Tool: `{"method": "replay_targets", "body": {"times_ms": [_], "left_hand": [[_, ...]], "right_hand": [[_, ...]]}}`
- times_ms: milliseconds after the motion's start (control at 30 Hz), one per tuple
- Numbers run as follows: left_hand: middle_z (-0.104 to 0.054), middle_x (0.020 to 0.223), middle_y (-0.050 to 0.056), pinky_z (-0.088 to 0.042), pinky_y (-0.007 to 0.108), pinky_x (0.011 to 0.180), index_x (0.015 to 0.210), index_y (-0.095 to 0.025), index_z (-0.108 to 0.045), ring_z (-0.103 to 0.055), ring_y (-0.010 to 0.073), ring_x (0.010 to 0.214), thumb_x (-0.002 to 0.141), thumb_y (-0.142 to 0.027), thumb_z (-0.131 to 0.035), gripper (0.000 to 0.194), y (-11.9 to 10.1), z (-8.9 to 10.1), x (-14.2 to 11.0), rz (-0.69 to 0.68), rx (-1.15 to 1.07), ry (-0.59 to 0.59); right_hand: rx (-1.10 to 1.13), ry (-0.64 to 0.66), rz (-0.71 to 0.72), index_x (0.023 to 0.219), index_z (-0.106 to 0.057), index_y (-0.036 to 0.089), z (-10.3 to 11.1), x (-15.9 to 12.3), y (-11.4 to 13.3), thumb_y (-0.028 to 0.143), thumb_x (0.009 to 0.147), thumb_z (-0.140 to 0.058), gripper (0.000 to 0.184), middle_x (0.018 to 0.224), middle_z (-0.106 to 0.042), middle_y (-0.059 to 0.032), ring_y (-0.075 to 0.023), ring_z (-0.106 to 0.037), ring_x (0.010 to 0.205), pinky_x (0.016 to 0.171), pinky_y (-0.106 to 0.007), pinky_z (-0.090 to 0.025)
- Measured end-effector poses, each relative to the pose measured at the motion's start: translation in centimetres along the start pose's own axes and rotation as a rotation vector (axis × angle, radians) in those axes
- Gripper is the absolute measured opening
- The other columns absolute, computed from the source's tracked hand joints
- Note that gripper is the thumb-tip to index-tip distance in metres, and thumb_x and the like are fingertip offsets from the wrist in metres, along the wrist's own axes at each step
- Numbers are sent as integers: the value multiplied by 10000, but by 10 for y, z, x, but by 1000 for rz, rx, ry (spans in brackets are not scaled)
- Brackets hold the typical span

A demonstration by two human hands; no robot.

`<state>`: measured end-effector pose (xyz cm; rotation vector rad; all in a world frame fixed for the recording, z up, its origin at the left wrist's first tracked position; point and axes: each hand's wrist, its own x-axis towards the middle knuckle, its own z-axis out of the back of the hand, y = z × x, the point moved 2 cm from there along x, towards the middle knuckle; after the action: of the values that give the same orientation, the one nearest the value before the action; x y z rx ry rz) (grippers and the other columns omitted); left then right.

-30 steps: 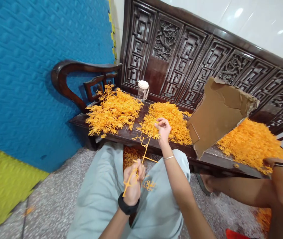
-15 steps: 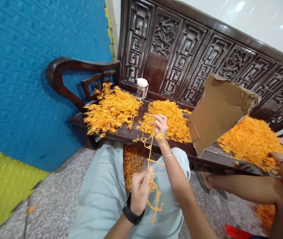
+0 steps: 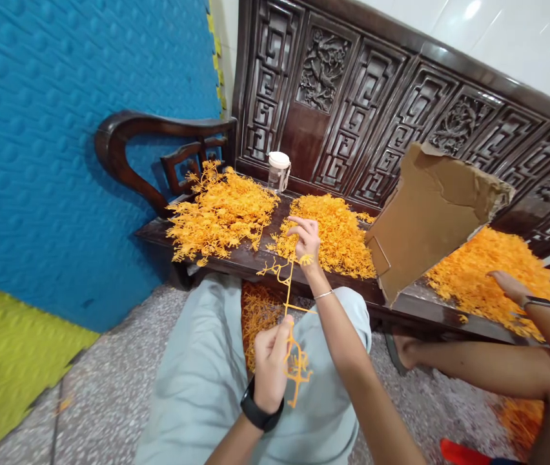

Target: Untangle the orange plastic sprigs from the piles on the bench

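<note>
My left hand (image 3: 271,365) is closed in a pinch on a thin, branching orange plastic sprue (image 3: 298,374). Part of the sprue dangles below the fist, and its stem rises toward my right hand (image 3: 306,240). That hand is held above, fingers apart and bent toward the left; its thumb side is partly hidden. A small yellow hand-shaped piece (image 3: 306,259) shows against its wrist, beside the stem's top. Behind it on the bench lies a heap of small orange pieces (image 3: 336,226). Another heap of branched orange pieces (image 3: 221,210) lies to the left.
A dark carved wooden bench (image 3: 250,261) runs across in front of me. On it stand a white-lidded bottle (image 3: 279,171) and an upright cardboard sheet (image 3: 430,213). Another person's hand (image 3: 510,284) is over the right orange heap (image 3: 492,268). Orange sprues (image 3: 258,316) lie between my knees.
Both my hands have shifted slightly up and left, with the sprue still in my left hand. Its dangling end has swung. The other person's hand has moved left over the right heap.
</note>
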<state>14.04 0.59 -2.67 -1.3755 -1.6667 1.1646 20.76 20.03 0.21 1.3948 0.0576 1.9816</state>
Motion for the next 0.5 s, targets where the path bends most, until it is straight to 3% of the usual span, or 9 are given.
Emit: {"method": "replay_targets", "body": {"times_ms": [100, 200, 300, 367, 500], "left_hand": [[-224, 403, -45, -194, 240, 379, 428, -190, -233, -215, 78, 385, 777, -456, -449, 489, 5, 3, -1, -18, -41, -9], [-216, 401, -47, -196, 242, 388, 424, -181, -230, -220, 75, 386, 786, -413, -466, 491, 6, 11, 0, -116, -48, -44], [-222, 393, -48, -194, 241, 385, 407, -171, -256, -223, 73, 385, 784, -382, -484, 488, 1, 22, 7, -250, -86, -113], [-235, 384, -48, -193, 239, 381, 397, -165, -276, -226, 72, 383, 782, -362, -492, 483, -4, 28, 14, -325, -125, -160], [-261, 366, -49, -209, 240, 387, 381, -154, -286, -236, 65, 368, 765, -336, -518, 484, -17, 39, 23, -436, -163, -241]], "right_hand": [[30, 11, -10, 602, -570, 189, 4, 2, 5, 42, 759, -325, 326, 1052, -558, -7, -176, -416, 977, 862, -370, -369], [149, 37, -91, 876, -582, 206, 9, -1, 12, 172, 821, -378, 215, 1202, -439, -37, -173, -426, 1046, 871, -357, -397], [269, 143, -171, 1078, -510, 215, 8, -9, 17, 323, 815, -447, 291, 1319, -287, -70, -179, -440, 1075, 814, -309, -456], [316, 219, -177, 1054, -538, 211, 7, -13, 20, 383, 794, -474, 318, 1336, -266, -74, -185, -443, 1086, 817, -302, -464], [331, 264, -139, 964, -595, 208, 8, -15, 24, 391, 763, -525, 280, 1274, -382, -68, -185, -446, 1100, 926, -341, -390]]}}
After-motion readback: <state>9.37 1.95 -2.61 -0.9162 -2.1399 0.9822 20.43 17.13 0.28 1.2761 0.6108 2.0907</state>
